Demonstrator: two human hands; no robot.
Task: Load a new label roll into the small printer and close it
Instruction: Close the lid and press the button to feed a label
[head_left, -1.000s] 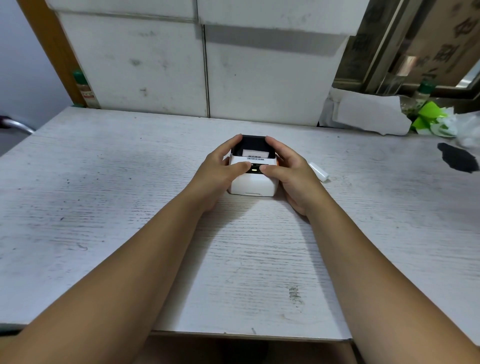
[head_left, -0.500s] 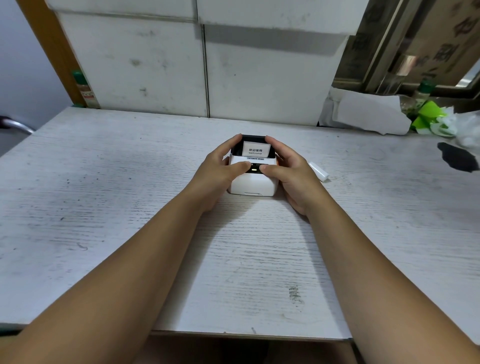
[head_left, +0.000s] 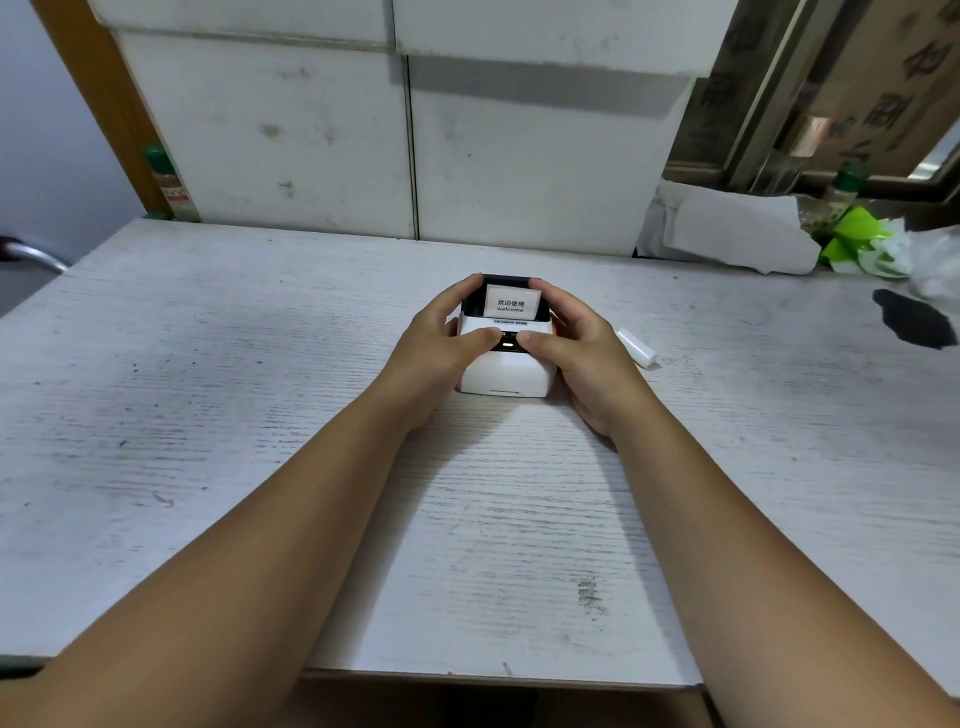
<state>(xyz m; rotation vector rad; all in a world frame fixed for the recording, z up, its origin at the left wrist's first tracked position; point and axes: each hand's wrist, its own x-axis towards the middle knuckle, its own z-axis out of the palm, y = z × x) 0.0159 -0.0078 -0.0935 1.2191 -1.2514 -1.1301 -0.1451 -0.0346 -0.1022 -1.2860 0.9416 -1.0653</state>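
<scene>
1. Now a printed label (head_left: 511, 303) is seen standing well up out of the slot at the top of the small printer (head_left: 503, 370); a second ago only its upper edge was showing, and half a second ago it was partly out. The words "welcome" and a line of Chinese characters can be read on it.
2. The printer is kept where it was, near the middle of the white table (head_left: 208, 415), with its lid down and a small light lit on its front band.
3. The left hand (head_left: 434, 353) is wrapped round the printer's left side, fingers curled at the dark top and the thumb laid on the front band; no change in this grip is noted.
4. The right hand (head_left: 582, 348) is closed in the same way on the right side, its thumb tip just beside the light.
5. A small white cylinder (head_left: 635, 349) is left lying on the table just to the right of the right hand.
6. From the feed, it is judged that the roll is seated and the lid latched, so the task appears nearly or fully done.
</scene>
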